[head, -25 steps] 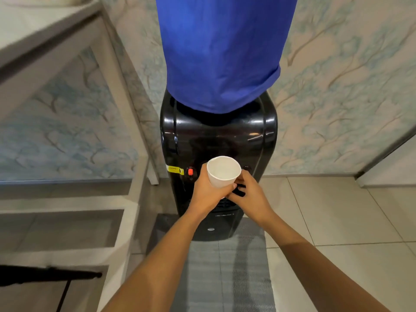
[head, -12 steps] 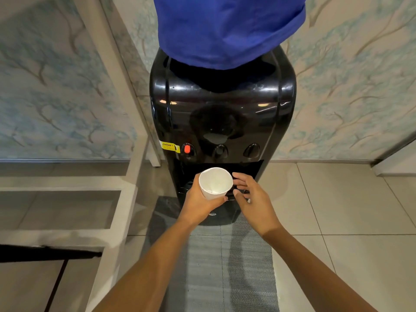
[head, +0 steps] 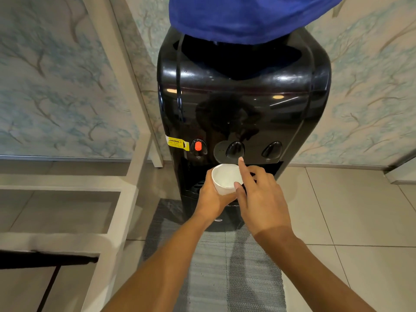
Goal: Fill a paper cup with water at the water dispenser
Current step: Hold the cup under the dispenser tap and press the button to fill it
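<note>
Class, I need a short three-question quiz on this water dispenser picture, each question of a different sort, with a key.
1. True or false: the white paper cup already holds water to the brim.
2. Which button is the raised index finger of the right hand nearest? A) the red button B) the middle black button C) the right black button
3. Fill in: the cup is gripped by the ___ hand, in front of the glossy black water dispenser.

Key: 1 false, the cup looks empty; 2 B; 3 left.
</note>
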Motion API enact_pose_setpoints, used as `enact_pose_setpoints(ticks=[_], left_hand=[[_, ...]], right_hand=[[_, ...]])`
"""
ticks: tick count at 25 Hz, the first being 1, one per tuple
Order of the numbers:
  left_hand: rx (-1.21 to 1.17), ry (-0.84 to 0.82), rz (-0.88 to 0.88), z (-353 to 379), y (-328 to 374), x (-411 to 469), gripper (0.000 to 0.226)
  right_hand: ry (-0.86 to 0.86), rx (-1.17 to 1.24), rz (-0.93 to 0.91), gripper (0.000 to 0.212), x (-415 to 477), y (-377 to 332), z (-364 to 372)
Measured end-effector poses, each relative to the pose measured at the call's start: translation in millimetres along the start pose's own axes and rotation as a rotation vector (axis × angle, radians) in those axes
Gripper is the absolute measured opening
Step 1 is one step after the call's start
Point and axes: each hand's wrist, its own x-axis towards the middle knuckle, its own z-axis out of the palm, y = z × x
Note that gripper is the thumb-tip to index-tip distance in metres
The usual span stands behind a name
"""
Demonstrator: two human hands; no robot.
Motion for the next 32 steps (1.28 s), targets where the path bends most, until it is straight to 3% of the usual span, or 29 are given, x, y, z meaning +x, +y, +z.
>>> enact_pose_setpoints(ticks=[11, 17, 26, 32], left_hand=[[-0.138, 0.048, 0.005, 7.3, -3.2, 20.7, 0.053], [-0.145, 0.041, -0.015, 9.6, -3.6, 29.6, 0.049], [-0.101, 0.046, -0.035, 11.7, -10.9, 41.8, 0.060], [-0.079, 0.041, -0.033, 17.4, -11.3, 44.1, 0.051]], right_hand=[[0.054, -0.111, -0.023, 0.061, 12.8, 2.3, 17.8], [0.047, -0.168, -0.019, 0.062, 16.3, 5.0, 21.0], [0.040, -0.301, 0.023, 0.078, 29.9, 6.3, 19.9], [0.046, -0.327, 0.020, 0.080, 32.4, 8.5, 21.7]])
